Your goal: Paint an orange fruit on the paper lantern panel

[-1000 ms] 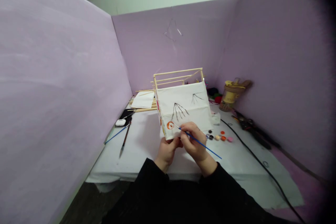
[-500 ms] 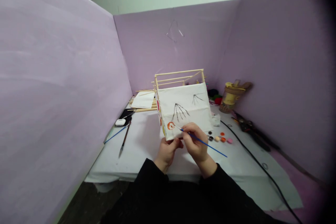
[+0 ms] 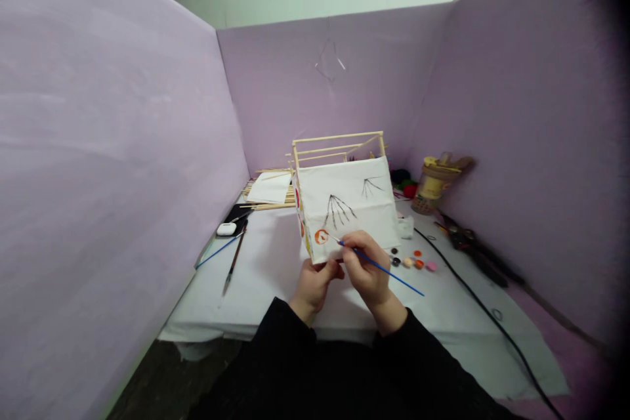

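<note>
A box lantern (image 3: 349, 207) of thin wooden sticks with white paper sides is held tilted above the table. Its near face carries black brush strokes and a small orange circle (image 3: 321, 236) at the lower left. My left hand (image 3: 315, 283) grips the lantern's bottom edge from below. My right hand (image 3: 367, 269) pinches a thin blue paintbrush (image 3: 388, 272), its tip touching the paper just right of the orange circle.
Small paint pots (image 3: 412, 261) lie on the white table cover (image 3: 266, 275) right of my hands. Two brushes (image 3: 231, 262), a white earbud case (image 3: 226, 230) and stacked sticks (image 3: 268, 200) lie left. A jar (image 3: 433, 184), tools (image 3: 467, 243) and a black cable (image 3: 492, 321) are right. Purple panels wall the desk.
The view has drifted slightly. The brush handle has shifted a little while its tip stays by the orange circle. Both hands keep their hold.
</note>
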Available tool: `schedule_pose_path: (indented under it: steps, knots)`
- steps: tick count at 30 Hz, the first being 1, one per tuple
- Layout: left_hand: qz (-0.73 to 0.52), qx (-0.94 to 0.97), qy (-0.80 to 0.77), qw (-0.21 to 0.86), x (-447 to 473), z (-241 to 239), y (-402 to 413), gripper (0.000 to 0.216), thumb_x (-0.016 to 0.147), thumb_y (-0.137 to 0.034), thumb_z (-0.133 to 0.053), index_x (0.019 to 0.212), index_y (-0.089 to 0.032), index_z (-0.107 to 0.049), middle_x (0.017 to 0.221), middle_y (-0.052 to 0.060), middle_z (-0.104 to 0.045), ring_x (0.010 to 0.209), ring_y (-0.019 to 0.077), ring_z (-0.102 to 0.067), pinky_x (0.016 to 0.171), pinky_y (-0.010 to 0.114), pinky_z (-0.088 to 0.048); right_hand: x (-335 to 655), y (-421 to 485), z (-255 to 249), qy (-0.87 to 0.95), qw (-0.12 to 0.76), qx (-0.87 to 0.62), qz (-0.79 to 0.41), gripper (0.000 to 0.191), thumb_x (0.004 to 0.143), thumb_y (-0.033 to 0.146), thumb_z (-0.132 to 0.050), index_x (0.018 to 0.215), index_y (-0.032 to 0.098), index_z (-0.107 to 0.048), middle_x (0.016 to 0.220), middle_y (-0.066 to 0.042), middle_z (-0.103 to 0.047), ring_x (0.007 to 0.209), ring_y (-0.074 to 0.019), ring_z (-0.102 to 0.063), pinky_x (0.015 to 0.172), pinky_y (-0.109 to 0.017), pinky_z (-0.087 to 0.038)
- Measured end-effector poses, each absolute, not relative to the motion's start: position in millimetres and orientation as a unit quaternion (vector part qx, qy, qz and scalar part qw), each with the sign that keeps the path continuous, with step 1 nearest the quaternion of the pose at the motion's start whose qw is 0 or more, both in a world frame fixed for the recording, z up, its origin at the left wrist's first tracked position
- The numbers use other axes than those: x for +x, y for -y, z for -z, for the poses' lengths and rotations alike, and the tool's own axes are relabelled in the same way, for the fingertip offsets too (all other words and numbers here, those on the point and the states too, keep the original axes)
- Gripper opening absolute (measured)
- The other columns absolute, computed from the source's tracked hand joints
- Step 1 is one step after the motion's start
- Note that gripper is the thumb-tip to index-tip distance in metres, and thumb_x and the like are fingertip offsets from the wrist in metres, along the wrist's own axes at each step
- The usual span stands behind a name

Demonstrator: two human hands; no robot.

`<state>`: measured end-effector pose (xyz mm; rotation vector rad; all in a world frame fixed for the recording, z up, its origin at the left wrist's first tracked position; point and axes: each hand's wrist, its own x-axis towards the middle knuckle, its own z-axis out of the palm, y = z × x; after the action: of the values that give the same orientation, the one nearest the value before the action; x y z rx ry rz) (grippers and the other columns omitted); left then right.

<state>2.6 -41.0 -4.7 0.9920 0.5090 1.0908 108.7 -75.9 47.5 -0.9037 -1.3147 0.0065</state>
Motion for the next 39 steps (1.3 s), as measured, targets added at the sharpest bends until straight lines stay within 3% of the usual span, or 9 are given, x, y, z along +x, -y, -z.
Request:
schedule_pose_path:
  steps: [32,39]
  knots:
    - [-0.498,0.437,-0.225,0.714,3,5,41,0.034,0.069,-0.036,-0.076,0.092,-0.012,-0.070,0.071,0.004,-0.069,0.057,0.0119,-0.057,0.058,0.026,-0.047,110,76,-48,0.592,0.683,-0.425,-0.049,0.015,0.073,0.008,-0.052,0.075,0.020,-0.059,0.071,0.000,-0.057,0.066,-0.0141,-0.054,0.063,-0.029,-0.043]
    - [-0.502,0.430,-0.255,0.706,4,-1,43,0.038,0.064,-0.042,-0.078,0.085,-0.010,-0.070,0.075,0.009,-0.073,0.054,0.0108,-0.056,0.056,0.026,-0.047,139,104,-74,0.443,0.831,-0.227,-0.249,0.009,0.072,0.018,-0.054,0.075,0.023,-0.060,0.058,0.003,-0.053,0.057,-0.0122,-0.050,0.052,-0.025,-0.039]
